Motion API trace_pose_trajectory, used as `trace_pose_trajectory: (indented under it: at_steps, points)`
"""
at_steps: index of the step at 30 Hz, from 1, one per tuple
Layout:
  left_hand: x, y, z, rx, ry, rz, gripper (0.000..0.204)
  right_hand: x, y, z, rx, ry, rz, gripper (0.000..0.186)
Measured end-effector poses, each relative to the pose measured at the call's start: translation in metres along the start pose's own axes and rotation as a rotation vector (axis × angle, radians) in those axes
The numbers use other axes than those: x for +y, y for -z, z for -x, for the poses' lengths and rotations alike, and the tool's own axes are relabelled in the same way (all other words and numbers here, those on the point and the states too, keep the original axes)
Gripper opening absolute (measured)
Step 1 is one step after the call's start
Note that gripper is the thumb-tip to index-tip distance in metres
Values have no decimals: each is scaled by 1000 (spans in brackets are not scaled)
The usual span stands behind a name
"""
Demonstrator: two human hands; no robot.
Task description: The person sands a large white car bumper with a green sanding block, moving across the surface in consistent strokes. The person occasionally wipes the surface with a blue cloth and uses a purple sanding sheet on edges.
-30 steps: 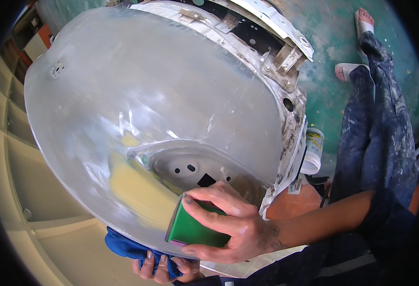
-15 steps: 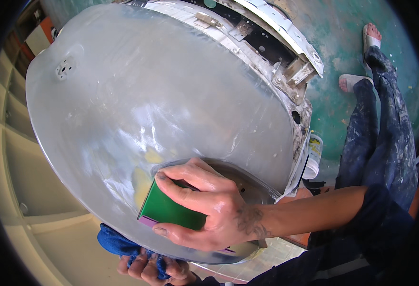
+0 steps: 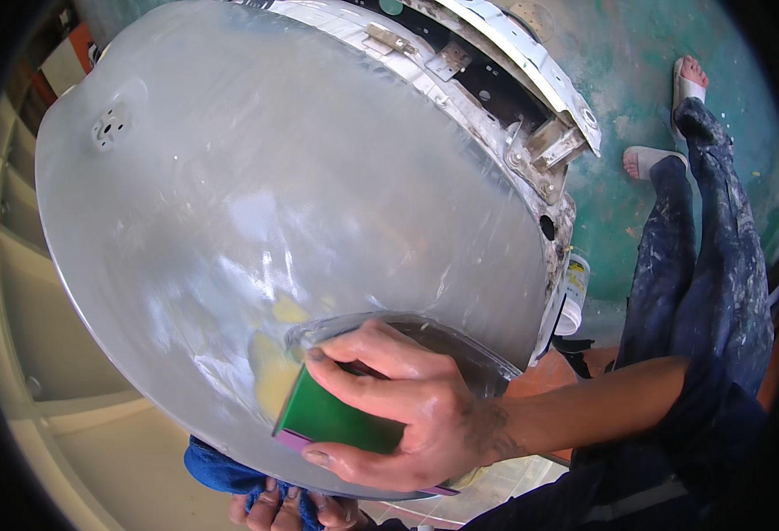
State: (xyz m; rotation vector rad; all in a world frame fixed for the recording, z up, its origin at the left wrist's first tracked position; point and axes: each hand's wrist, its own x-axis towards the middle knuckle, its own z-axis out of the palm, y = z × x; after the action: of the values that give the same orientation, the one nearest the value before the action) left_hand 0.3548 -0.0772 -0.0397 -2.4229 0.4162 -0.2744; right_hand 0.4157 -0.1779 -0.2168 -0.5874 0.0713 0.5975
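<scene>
My right hand [image 3: 412,403] is closed around a green sanding block [image 3: 336,418] with a purple sheet along its lower face. It presses the block on a wet-looking grey car body panel [image 3: 319,177], beside a curved dark recess in the panel. Yellowish patches [image 3: 270,372] show through the grey just left of the block. At the panel's lower edge, my left hand [image 3: 296,511] grips a bunched blue cloth [image 3: 221,466]; the picture's bottom edge cuts off part of this hand.
Bare metal framework [image 3: 496,97] runs along the panel's upper right side. A white tub [image 3: 573,296] sits on the green floor [image 3: 620,195] near legs in paint-marked dark trousers [image 3: 717,239]. Cream-coloured shelf-like structures [image 3: 71,354] stand at the left.
My right hand and the sanding block have slid right and down, showing more of the yellowish patch. My left hand with the cloth sits slightly lower in the picture.
</scene>
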Motion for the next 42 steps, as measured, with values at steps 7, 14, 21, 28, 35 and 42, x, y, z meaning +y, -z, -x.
trace_pose_trajectory:
  at_steps: [7,14,21,28,35,42]
  points:
    - [-4,4,8,-1,17,21,25,5,3,-2,-43,-2,-34,59]
    - [-7,5,14,7,32,33,24,7,7,-2,-81,3,-40,57]
    - [-13,7,18,-3,56,50,24,5,8,4,-103,-43,-22,59]
    - [-17,4,23,0,83,59,25,5,8,2,-84,-48,16,60]
    - [-21,5,32,11,110,82,27,8,7,3,-83,-69,32,60]
    - [-26,2,43,46,142,126,30,15,7,-6,-86,-14,41,63]
